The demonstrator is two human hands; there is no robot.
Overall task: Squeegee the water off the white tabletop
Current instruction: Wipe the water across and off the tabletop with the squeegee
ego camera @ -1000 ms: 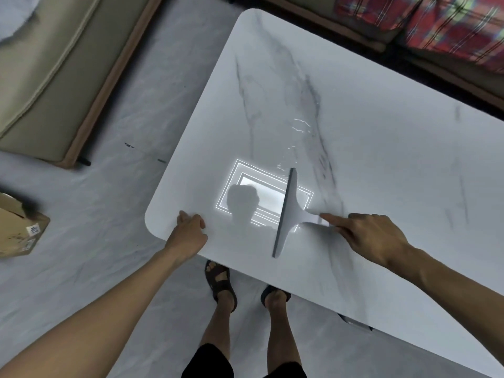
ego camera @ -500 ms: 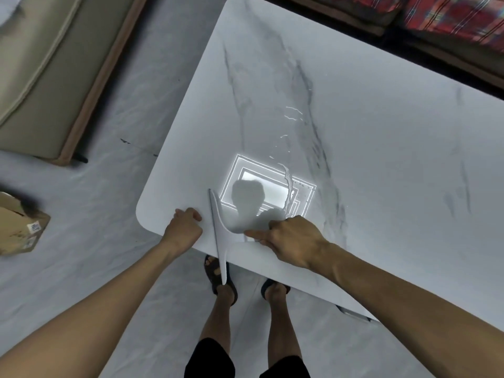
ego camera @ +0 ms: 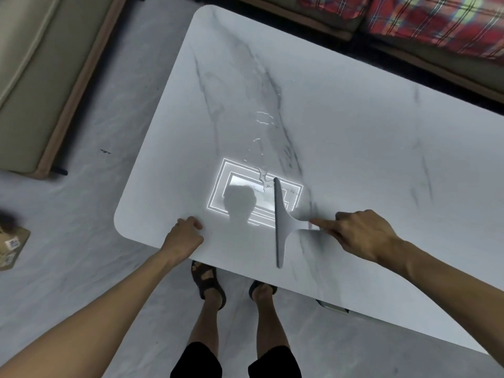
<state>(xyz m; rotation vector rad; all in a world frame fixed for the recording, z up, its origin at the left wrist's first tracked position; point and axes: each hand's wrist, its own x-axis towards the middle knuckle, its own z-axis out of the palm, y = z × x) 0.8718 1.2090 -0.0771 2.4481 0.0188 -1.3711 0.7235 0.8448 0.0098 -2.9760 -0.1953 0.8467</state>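
Note:
A white marble-veined tabletop (ego camera: 354, 148) fills the middle of the head view. A grey squeegee (ego camera: 281, 227) lies blade-down on it near the front edge, its blade running away from me. My right hand (ego camera: 362, 236) grips its handle, index finger stretched along it. Streaks and drops of water (ego camera: 263, 175) glisten just beyond the blade's far tip, and more water (ego camera: 263, 118) shines farther up the table. My left hand (ego camera: 184, 236) is curled over the table's front edge, left of the squeegee.
A bright ceiling-light reflection (ego camera: 245, 195) sits on the tabletop beside the blade. A beige sofa (ego camera: 35, 77) stands at the left, plaid cushions (ego camera: 422, 20) at the back right, a cardboard box (ego camera: 12, 246) on the floor. My sandalled feet (ego camera: 210, 282) are under the front edge.
The squeegee swept left to the table's front-left edge half a second ago, and has now moved back right onto the tabletop. My left hand stayed on the edge.

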